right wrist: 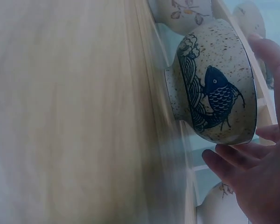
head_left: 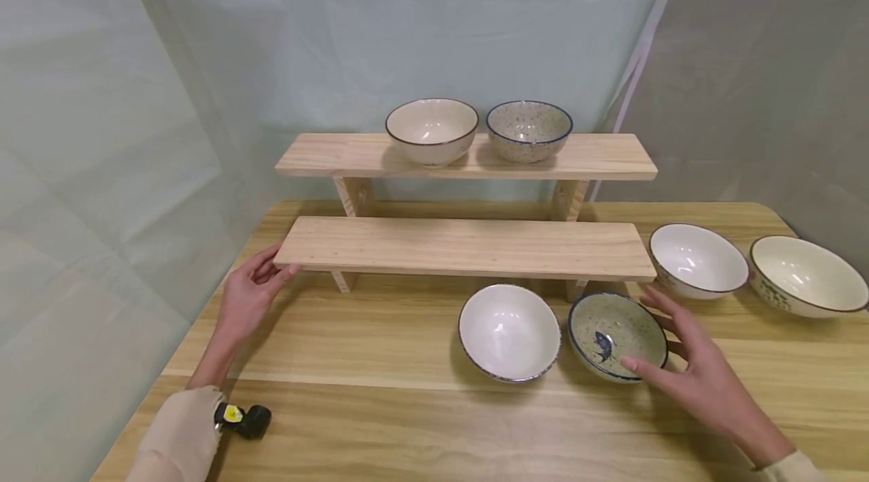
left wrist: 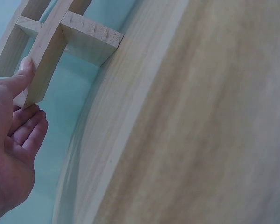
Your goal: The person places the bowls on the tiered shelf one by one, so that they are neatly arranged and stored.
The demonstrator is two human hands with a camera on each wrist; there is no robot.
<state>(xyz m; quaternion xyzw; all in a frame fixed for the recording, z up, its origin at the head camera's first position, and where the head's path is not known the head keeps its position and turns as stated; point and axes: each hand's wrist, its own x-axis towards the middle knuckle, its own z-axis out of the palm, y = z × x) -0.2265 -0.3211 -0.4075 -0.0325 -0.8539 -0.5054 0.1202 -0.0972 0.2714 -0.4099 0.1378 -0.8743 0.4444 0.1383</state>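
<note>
My left hand (head_left: pixel 246 305) holds the left end of the lower wooden shelf board (head_left: pixel 468 247). In the left wrist view, the thumb (left wrist: pixel 24 67) lies on one face and curled fingers (left wrist: pixel 30 126) meet the other side. At right, my right hand (head_left: pixel 699 373) is spread loosely about the right side of a speckled blue-rimmed bowl (head_left: pixel 618 331). Its thumb reaches over the near rim; the other fingers (right wrist: pixel 233 158) lie along the outer side. A blue fish decorates that bowl inside and out. Just left of it stands a white bowl (head_left: pixel 509 333).
On the upper shelf board (head_left: pixel 326 154) stand a cream bowl (head_left: pixel 434 131) and a speckled bowl (head_left: pixel 529 131). Another white bowl (head_left: pixel 699 261) and a wider cream bowl (head_left: pixel 808 276) sit at the table's right. A black strap piece (head_left: pixel 253 422) projects from my left wrist.
</note>
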